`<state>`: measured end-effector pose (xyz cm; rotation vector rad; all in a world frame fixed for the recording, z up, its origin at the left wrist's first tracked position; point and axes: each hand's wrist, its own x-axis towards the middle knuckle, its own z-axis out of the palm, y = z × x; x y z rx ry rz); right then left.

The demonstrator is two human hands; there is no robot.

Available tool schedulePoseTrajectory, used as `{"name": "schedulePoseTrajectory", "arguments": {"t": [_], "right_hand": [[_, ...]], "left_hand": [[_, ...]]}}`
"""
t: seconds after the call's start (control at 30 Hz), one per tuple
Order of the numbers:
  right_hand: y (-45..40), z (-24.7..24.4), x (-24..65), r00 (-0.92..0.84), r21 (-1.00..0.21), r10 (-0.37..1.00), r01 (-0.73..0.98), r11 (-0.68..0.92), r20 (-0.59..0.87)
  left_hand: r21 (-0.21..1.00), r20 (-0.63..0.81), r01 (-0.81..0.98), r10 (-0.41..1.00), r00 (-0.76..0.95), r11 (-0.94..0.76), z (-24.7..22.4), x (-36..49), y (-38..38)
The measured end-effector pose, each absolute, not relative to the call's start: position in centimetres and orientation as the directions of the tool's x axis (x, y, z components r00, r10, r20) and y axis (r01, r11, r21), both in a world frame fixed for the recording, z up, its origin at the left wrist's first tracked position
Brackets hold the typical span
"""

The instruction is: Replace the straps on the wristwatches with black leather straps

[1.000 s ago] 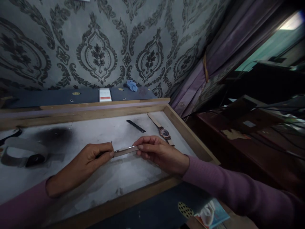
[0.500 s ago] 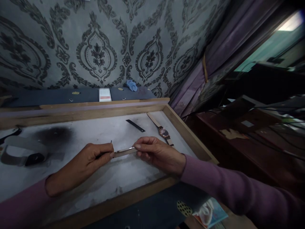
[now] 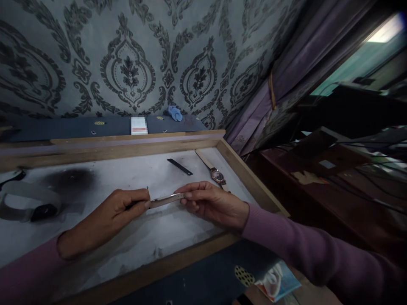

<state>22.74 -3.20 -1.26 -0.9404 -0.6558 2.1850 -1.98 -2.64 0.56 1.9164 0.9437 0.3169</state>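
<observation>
Between my two hands a narrow light strap is stretched, with a shiny metal piece along its upper side. My left hand pinches its left end, and a thin dark tip sticks up above the fingers. The right end is held between the thumb and fingers of my right hand. Behind my right hand a wristwatch with a light strap lies on the white surface. A black flat blade-like strip lies to the left of that watch.
A wooden frame edges the white surface. At the left lie a grey band and a black object. Behind the frame are a small white box and a blue crumpled cloth. A colourful packet is at the lower right.
More of the strap's right end shows at my right fingertips, and the strap looks slightly more bent. Both hands have otherwise barely moved; the view has shifted slightly.
</observation>
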Motion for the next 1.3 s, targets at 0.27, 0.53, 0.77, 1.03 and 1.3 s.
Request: {"name": "schedulePoseTrajectory", "arguments": {"t": [0.27, 0.53, 0.77, 1.03, 1.3], "right_hand": [[-3.4, -1.2, 22.5, -0.48, -0.684, 0.758, -0.366, -0.631, -0.442], [-3.2, -0.8, 22.1, -0.407, -0.781, 0.795, -0.252, -0.571, -0.449], [-2.4, -0.2, 22.2, -0.384, -0.854, 0.8, -0.05, -0.517, -0.462], [-2.5, -0.2, 20.7, -0.32, -0.933, 0.937, 0.358, -0.013, -0.136], [-3.5, 0.3, 20.3, -0.362, -0.749, 0.93, 0.598, 0.287, 0.067]], "left_hand": [[0.838, -0.161, 0.472, 0.701, 0.694, -0.275, 0.8, -2.1, -2.7], [0.807, -0.135, 0.484, 0.692, 0.709, -0.338, 1.2, -2.0, -2.7], [0.746, -0.091, 0.5, 0.676, 0.732, -0.441, 1.0, -2.1, -2.7], [0.695, -0.073, 0.542, 0.703, 0.707, -0.473, 0.6, -2.1, -2.9], [0.603, -0.032, 0.596, 0.73, 0.683, -0.531, 0.2, -2.4, -3.1]]}}
